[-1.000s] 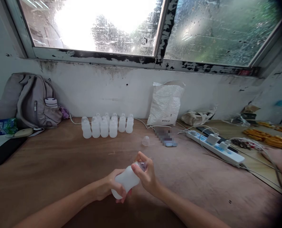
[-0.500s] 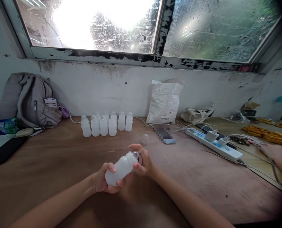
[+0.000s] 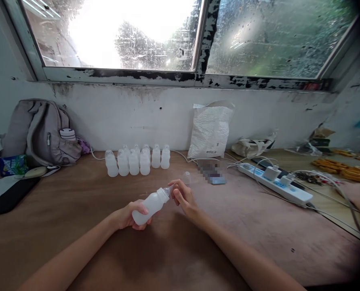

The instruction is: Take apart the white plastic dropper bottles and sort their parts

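My left hand (image 3: 130, 216) is wrapped round the lower body of a frosted white baby bottle (image 3: 149, 208), which is tilted with its neck up to the right. A clear teat (image 3: 167, 191) sits at the bottle's mouth. The fingers of my right hand (image 3: 184, 198) are closed on the tip of that teat. Just beyond the right hand, a small clear dome cap (image 3: 186, 177) stands on the table (image 3: 85, 214). Several more frosted bottles (image 3: 134, 162) with clear domed tops stand grouped near the wall.
At the left are a grey backpack (image 3: 40, 133), a blue-green packet (image 3: 13, 165) and a black flat item (image 3: 11, 198). A white plastic mailer (image 3: 208, 131) leans on the wall. To the right lie a power strip (image 3: 276, 184), cables and yellow bundles (image 3: 342, 169), beside another person's blurred hand (image 3: 357, 198).
My right hand has drawn back from round the bottle's neck to the teat's tip. The bottle has shifted slightly up and left in view, and the camera view has moved a little.
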A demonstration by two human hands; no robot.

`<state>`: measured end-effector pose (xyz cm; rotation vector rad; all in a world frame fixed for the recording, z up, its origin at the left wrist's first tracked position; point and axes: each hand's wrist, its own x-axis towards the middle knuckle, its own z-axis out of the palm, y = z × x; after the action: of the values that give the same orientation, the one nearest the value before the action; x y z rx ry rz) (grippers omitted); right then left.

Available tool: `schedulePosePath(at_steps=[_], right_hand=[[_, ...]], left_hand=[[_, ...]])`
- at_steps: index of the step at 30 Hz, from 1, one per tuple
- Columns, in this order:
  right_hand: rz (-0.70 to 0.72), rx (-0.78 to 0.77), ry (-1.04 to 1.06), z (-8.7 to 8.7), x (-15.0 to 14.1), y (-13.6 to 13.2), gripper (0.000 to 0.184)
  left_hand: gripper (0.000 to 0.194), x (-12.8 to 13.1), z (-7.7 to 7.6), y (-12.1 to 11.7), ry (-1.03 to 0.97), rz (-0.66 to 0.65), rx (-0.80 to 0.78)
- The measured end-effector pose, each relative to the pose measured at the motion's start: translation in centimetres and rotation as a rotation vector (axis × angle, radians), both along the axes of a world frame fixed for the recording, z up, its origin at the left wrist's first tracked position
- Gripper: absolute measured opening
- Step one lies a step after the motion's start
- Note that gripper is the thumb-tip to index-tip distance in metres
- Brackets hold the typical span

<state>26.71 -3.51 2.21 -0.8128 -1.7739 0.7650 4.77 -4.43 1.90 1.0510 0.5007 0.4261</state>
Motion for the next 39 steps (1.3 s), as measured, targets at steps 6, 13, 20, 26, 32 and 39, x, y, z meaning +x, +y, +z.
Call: schedulePosePath(at_steps=[6,13,20,26,32,39], right_hand=[[-0.125,-0.026,-0.019,0.2,-0.4,-0.5,0.030],[-0.132,-0.079,0.002,0.6,-0.6,-0.6,0.030],[-0.035,-0.125,0.014,0.0,-1.0,-0.4,0.022],[0.057,-0.221,0.100,0.0,-0.9,0.0,0.017],[-0.105,-0.161,0.093,-0.2,0.0,0.9,0.016],[-0.098,-0.168,-0.107,-0.5,-0.2,0.7,0.017]], left_hand=[[0.033,0.0,0.7,-0.4,0.107,0.021,0.039],[0.033,-0.3,0.8,-0.1,0.148,0.011,0.055],[0.034,-2.0,1.0,0.9,0.240,-0.035,0.060],[0.037,-2.5,1.0,1.3,0.232,-0.044,0.037],[0.038,-2.9,0.5,1.3,0.130,0.083,0.026],[0.038,-2.4,0.0,1.8,-0.114,0.267,-0.110]])
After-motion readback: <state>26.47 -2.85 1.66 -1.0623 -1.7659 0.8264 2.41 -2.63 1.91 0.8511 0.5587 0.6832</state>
